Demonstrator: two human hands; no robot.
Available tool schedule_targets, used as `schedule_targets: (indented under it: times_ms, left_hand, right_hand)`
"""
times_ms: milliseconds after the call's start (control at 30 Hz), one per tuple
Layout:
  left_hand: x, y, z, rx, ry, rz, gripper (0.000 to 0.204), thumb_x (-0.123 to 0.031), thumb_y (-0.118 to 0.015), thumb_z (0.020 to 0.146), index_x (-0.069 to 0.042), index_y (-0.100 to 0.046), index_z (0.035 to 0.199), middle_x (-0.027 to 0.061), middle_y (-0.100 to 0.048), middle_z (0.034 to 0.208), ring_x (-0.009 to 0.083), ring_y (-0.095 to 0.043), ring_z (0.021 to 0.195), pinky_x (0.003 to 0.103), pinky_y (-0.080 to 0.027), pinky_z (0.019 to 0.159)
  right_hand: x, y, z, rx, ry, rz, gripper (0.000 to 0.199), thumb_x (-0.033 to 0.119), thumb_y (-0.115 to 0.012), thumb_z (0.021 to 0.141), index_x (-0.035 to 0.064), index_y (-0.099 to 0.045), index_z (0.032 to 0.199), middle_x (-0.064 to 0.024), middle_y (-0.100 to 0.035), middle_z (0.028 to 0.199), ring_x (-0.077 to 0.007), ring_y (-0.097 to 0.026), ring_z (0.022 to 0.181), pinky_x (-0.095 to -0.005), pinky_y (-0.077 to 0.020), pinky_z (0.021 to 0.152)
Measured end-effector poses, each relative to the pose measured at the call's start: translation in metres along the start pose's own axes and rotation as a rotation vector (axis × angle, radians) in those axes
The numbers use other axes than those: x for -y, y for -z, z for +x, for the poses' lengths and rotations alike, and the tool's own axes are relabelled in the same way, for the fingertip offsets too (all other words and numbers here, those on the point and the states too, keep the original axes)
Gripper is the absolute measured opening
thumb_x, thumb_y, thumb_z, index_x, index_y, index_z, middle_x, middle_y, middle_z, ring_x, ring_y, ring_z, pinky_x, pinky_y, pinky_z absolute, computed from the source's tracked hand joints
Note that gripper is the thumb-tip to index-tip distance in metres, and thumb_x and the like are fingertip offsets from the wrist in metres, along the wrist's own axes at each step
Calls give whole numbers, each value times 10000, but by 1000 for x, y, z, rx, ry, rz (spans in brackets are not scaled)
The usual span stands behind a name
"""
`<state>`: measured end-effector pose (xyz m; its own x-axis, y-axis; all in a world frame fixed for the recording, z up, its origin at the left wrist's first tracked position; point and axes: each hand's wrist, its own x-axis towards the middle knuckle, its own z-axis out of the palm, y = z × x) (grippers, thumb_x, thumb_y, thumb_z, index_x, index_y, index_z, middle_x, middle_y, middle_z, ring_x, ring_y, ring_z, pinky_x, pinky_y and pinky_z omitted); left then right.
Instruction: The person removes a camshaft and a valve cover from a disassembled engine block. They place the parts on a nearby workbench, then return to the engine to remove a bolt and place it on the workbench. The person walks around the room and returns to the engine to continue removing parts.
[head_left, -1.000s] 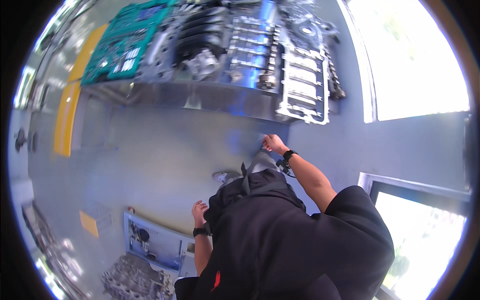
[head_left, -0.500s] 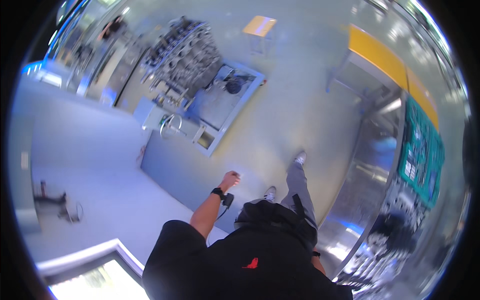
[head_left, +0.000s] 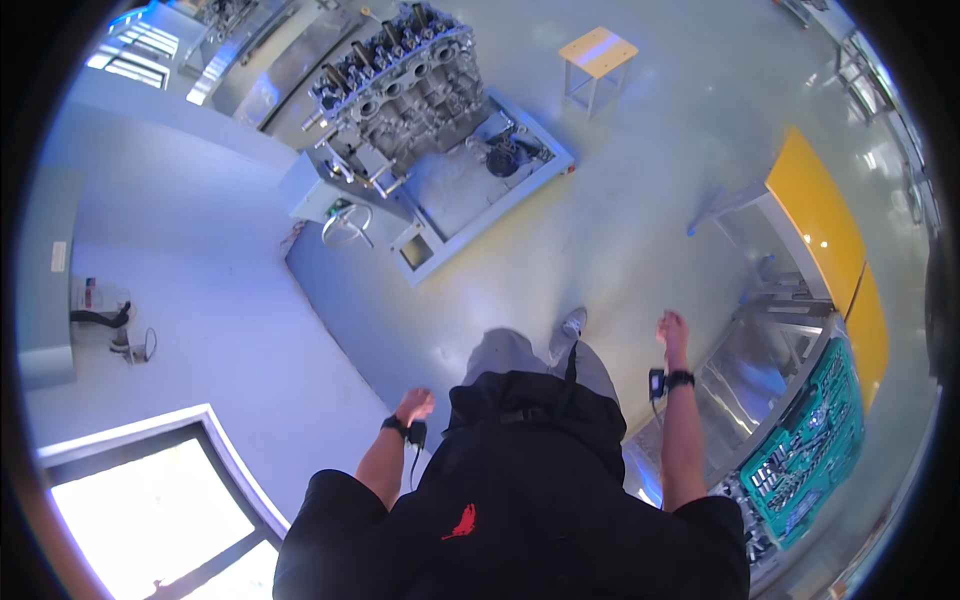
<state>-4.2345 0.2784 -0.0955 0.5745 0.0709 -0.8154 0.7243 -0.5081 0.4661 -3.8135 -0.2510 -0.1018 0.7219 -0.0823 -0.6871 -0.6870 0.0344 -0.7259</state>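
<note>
Black tee — red emblem — black wristbands, grey trousers.

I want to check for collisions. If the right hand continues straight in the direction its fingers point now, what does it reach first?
The right hand points up the picture, over bare grey floor. Nothing lies close in that line; the small wooden stool stands far beyond and slightly left. The way looks free, though depth is hard to judge.

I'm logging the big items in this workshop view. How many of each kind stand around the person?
Grey metal engine block on its stand: 1
Small square wooden stool: 1
Yellow-topped metal workbench: 1
Green tray of sockets and tools: 1
Black wrist straps, left and right: 2
Total: 6
</note>
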Motion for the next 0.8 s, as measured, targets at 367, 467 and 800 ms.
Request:
schedule_targets:
  times_ms: [367,467,800]
  left_hand:
    - [-245,39,85,-399,104,-787,182,-145,-486,846,-32,-555,970,61,-599,786,136,-565,684,251,-452,600]
    - [-201,14,99,-376,341,-1026,174,-169,-494,842,-36,-559,933,50,-574,719,116,-534,562,235,-421,470]
    - [-164,58,215,-54,-697,83,175,-245,-532,729,-84,-551,664,72,-548,691,250,-565,727,365,-446,582]
  right_hand:
    - [-36,-39,89,324,-279,-349,183,192,-491,822,53,-536,933,-59,-541,680,-126,-520,518,-245,-451,453]
    - [-31,-50,98,436,-521,-593,178,161,-508,809,29,-539,924,-76,-546,687,-144,-526,533,-259,-449,460]
    - [136,-116,207,40,-276,-476,158,127,-482,820,41,-537,940,-77,-543,697,-150,-525,511,-265,-440,444]
